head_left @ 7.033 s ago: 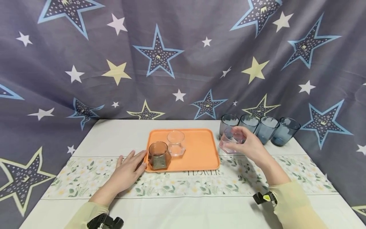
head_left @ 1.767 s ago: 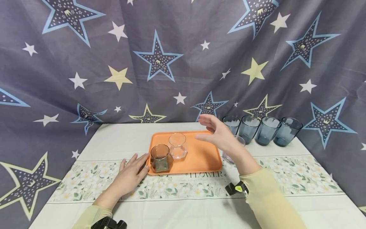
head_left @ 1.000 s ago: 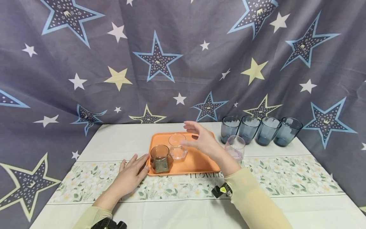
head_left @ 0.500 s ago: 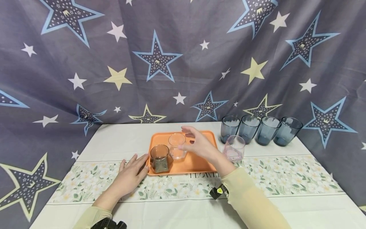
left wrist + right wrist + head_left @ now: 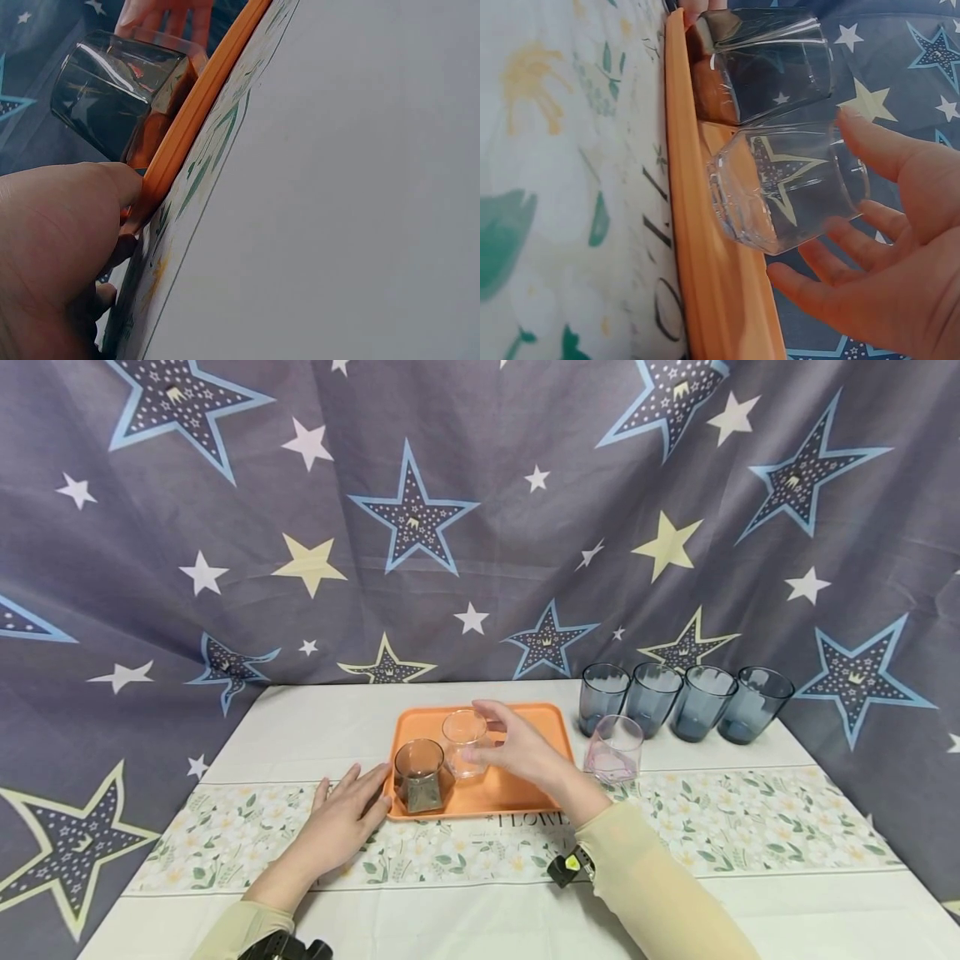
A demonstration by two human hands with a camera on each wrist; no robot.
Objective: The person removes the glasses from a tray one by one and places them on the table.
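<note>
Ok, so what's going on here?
A person has the right grip loosely around a clear glass on the orange tray; whether it touches the glass is hard to tell. The left grip rests at the tray's left edge. A brown glass also stands on the tray. A pink glass and four blue glasses stand off the tray, to its right.

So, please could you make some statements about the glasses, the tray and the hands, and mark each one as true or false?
1. A brown glass and a clear glass stand on the orange tray. True.
2. The pink glass stands on the tray too. False: the pink glass is on the table, right of the tray.
3. Four blue glasses stand in a row. True.
4. The left hand holds the brown glass. False: the left hand touches the tray's left edge.
5. The right hand is at the clear glass. True.
</note>
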